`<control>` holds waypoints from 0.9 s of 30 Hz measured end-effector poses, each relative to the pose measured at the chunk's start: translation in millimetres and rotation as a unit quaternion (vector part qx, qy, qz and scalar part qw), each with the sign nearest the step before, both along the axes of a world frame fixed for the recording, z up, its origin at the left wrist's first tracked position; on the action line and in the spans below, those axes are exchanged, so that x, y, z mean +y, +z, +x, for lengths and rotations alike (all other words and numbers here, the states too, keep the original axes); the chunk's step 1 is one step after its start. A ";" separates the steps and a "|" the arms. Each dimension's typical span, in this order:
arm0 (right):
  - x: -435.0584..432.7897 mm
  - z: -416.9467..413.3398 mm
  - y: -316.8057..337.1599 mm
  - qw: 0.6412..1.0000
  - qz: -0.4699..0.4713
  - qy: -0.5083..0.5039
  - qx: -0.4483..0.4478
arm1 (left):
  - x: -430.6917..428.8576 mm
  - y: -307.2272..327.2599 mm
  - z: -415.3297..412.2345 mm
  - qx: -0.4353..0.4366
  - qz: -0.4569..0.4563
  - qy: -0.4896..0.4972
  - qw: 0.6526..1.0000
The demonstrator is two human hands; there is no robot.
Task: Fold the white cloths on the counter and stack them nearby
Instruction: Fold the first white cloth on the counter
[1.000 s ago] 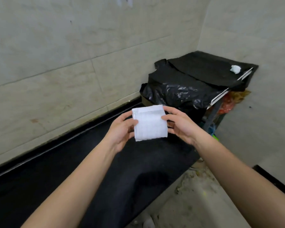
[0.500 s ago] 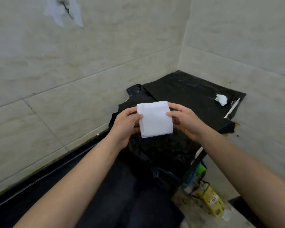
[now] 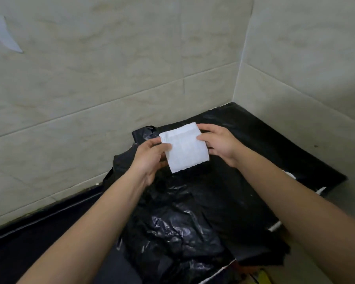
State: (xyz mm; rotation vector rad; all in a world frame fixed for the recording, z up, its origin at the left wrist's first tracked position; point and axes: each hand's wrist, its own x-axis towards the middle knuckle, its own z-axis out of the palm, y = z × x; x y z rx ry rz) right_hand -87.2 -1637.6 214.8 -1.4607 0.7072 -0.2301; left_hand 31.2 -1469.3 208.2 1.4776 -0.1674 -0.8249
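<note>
Head view: your left hand [image 3: 150, 155] pinches the folded white cloth [image 3: 183, 148] at its 9 o'clock edge, thumb on top and fingers curled beneath. Your right hand [image 3: 219, 143] pinches the 3 o'clock edge likewise. The cloth appears held just above the black plastic sheet [image 3: 254, 140]. Folding looks done on this 1, so you are at stacking. Next, lower it flat and release both edges together so the layers stay shut.

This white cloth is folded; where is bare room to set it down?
Bare: the flat black plastic sheet beyond the right hand, and the dark counter strip along the wall. The crumpled black plastic between them is bumpy.
</note>
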 end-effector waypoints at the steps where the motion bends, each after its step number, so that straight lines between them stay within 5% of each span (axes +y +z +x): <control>1: -10.2 1.8 -2.9 1.000 0.002 0.005 0.002 | -9.1 -1.8 -0.8 0.007 0.005 0.007 1.000; 15: -88.5 94.4 -32.7 0.998 -0.044 0.035 0.036 | -77.6 -11.8 47.1 0.029 0.018 0.112 0.993; 21: -93.2 107.2 -54.4 0.977 -0.178 0.087 0.075 | -75.7 -28.5 57.8 0.015 0.054 0.117 0.992; 24: -99.0 107.5 -53.8 0.967 -0.214 0.107 0.086 | -68.5 -34.1 59.1 -0.087 0.120 0.106 0.983; 27: -102.3 101.7 -50.4 0.902 -0.399 0.139 0.095 | -58.4 -40.5 53.8 -0.339 0.240 0.028 0.909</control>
